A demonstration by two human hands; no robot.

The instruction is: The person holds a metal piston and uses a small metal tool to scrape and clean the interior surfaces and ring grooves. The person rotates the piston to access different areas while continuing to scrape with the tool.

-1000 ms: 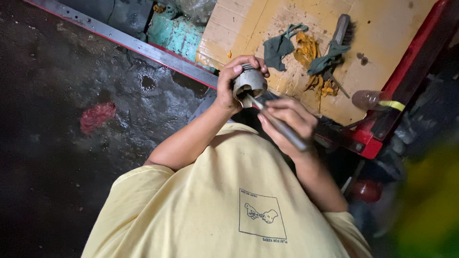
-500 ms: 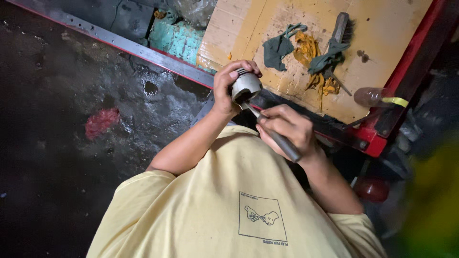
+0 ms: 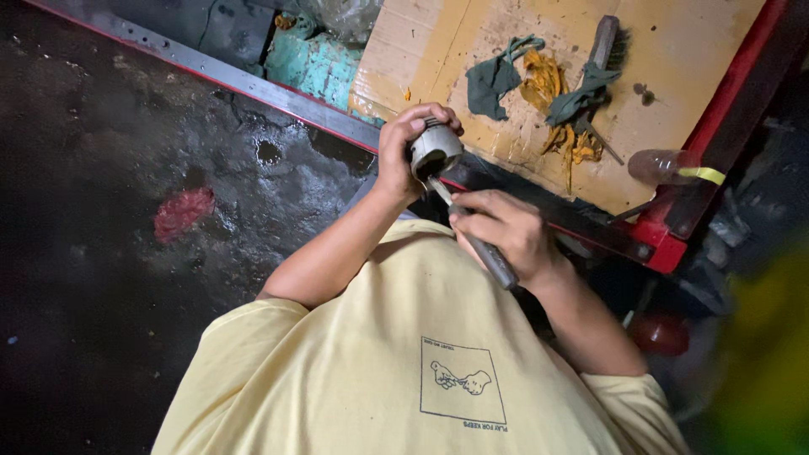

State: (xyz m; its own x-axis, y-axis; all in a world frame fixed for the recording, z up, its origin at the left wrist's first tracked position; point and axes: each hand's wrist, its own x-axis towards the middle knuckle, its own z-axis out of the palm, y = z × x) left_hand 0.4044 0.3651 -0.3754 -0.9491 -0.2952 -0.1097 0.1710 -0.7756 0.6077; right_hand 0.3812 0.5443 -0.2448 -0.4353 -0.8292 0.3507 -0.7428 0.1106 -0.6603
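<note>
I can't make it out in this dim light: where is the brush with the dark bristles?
In the head view, the brush lies at upper right on the cardboard sheet, partly wrapped in green rags, beyond both hands.

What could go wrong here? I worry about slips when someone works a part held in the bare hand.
The left hand cups the small grey metal cylinder with nothing bracing it, while the right hand pushes a thin tool into its open end. If the tool skids, its tip may jab the left palm. The floor looks wet and dirty, so a dropped cylinder could pick up grit.
</note>
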